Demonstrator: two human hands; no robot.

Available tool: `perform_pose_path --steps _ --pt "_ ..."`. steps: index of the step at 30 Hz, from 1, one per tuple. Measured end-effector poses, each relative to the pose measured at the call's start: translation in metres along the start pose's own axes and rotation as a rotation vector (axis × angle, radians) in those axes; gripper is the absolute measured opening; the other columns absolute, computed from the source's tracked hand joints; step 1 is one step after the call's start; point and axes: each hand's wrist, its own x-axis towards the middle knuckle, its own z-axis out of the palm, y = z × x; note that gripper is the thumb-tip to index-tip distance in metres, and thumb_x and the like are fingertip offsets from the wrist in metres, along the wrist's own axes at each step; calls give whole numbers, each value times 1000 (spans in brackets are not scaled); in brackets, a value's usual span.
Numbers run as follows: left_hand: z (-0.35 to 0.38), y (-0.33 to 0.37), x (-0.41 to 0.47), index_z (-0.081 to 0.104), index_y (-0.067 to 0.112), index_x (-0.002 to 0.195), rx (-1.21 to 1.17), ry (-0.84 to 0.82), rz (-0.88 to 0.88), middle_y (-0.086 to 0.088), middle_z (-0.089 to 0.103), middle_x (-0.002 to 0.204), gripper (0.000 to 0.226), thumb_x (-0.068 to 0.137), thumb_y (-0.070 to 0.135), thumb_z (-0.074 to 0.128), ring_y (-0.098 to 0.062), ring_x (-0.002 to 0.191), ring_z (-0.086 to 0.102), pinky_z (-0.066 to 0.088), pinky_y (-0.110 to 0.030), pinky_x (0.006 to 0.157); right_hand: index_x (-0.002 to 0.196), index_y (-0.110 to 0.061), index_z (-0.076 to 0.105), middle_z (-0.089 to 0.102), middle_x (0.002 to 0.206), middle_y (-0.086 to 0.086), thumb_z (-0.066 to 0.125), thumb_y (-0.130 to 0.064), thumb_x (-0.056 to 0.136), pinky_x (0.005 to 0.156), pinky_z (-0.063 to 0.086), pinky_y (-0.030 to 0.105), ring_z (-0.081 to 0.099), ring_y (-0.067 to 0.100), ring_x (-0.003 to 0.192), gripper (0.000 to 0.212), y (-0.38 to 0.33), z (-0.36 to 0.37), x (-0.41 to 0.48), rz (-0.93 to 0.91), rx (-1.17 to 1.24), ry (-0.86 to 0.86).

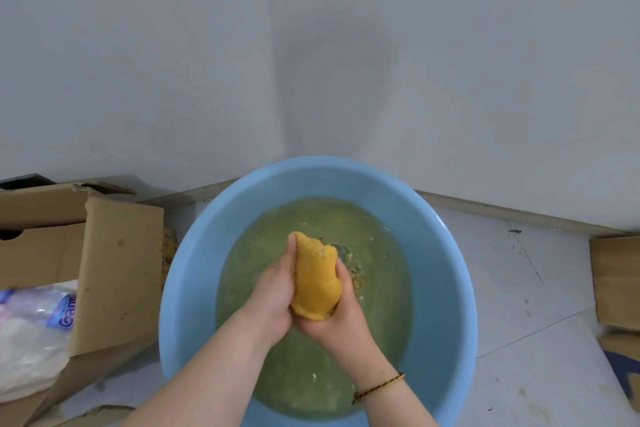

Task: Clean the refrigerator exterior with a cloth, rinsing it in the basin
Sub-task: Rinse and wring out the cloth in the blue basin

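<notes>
A wet orange-yellow cloth [316,279] is bunched up between both hands above the water. My left hand [273,291] grips its left side, fingers curled round the bunch. My right hand [341,317] grips it from the right and underneath; a braided cord sits on that wrist. Below them stands a round light-blue basin [194,253] on the floor, holding murky yellow-green water with ripples and small specks. The refrigerator is out of view.
An open cardboard box [114,263] with a plastic bag and a blue-labelled bottle [65,312] stands at the left, touching the basin. More cardboard [614,282] lies at the right edge. A plain grey wall [311,62] rises right behind the basin; pale floor tiles [519,288] lie to the right.
</notes>
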Motion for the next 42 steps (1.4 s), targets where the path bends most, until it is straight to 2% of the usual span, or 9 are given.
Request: perform_pose_path --steps 6,11,13,20,27,30,34,37,42 --pt "-3 3 -2 51 12 124 123 11 -13 0 61 113 68 79 62 37 -15 102 57 41 -33 92 102 -20 57 65 93 -5 68 -25 74 70 48 26 62 18 88 30 -9 -10 8 166 -487 118" --pt "10 9 -16 16 20 145 118 31 2 -5 34 144 95 69 41 68 -24 124 43 34 -39 105 58 -17 51 49 53 -1 81 -9 29 59 36 27 47 23 58 43 -8 -26 3 -528 -1145 564" --pt "17 16 -17 30 22 140 195 153 51 -6 41 138 76 76 27 70 -24 118 48 42 -35 93 69 -17 41 48 57 1 78 -3 35 71 38 27 42 22 65 53 -7 -18 0 -660 -1098 450" --pt "30 36 -22 64 17 82 37 -73 148 -1 60 77 11 87 13 55 -13 70 57 50 -24 65 140 -23 24 56 115 -4 61 -9 78 70 43 19 59 18 100 74 -35 -6 -16 81 -279 253" --pt "12 32 -18 67 11 54 -57 -231 -87 0 43 36 54 93 35 40 -10 34 41 40 -18 42 93 -8 60 55 85 0 63 -19 82 74 45 21 57 17 84 15 -46 -17 -9 -9 -616 -290" --pt "4 32 -14 71 12 86 84 -355 -159 -1 53 43 43 97 28 33 -9 38 49 45 -17 45 69 -22 49 51 71 -7 64 -17 81 62 43 20 52 13 72 19 -45 -23 -6 50 -682 -374" --pt "-2 35 -14 44 23 122 87 -423 -136 -7 71 92 42 90 -4 41 -13 73 68 55 -22 62 73 -25 66 62 63 -8 83 -34 52 53 38 19 61 13 58 29 -32 -36 -1 -378 -1216 84" --pt "-6 30 -13 21 26 142 233 -402 -155 -6 39 143 71 86 -5 52 -21 120 49 49 -25 78 63 -19 62 56 54 -5 76 -14 51 73 38 31 56 23 68 19 -28 -44 3 -692 -1309 395" --pt "-2 31 -31 52 19 96 890 -633 -419 3 59 85 18 83 18 64 -9 77 60 53 -29 70 83 -15 45 63 66 -2 68 -18 58 79 51 38 66 26 74 34 -43 -47 3 -843 -1486 325"
